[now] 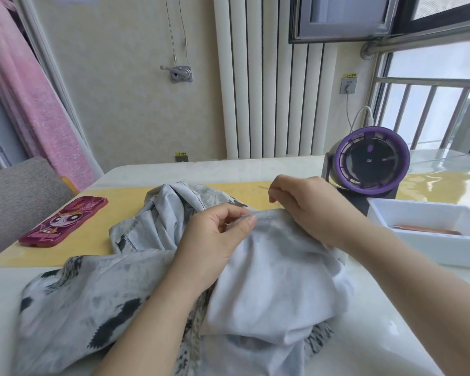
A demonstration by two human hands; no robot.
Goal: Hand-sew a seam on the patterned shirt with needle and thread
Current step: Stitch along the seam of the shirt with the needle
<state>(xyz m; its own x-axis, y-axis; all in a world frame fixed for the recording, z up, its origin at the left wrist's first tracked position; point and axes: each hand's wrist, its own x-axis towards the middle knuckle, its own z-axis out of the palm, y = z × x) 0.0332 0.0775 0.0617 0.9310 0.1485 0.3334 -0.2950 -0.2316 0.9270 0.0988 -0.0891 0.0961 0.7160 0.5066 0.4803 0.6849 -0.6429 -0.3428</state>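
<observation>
Shirt (114, 302), pale grey with dark jagged blotches, lies rumpled.

Home room: radiator (269, 77), pink curtain (30, 104), table (391, 335).

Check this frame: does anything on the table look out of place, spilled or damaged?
Nothing stands out. The patterned shirt lies bunched under both hands, the left hand pinching its fabric, the right hand pinching the needle. The pink phone lies flat; the white tray and fan sit upright.
</observation>
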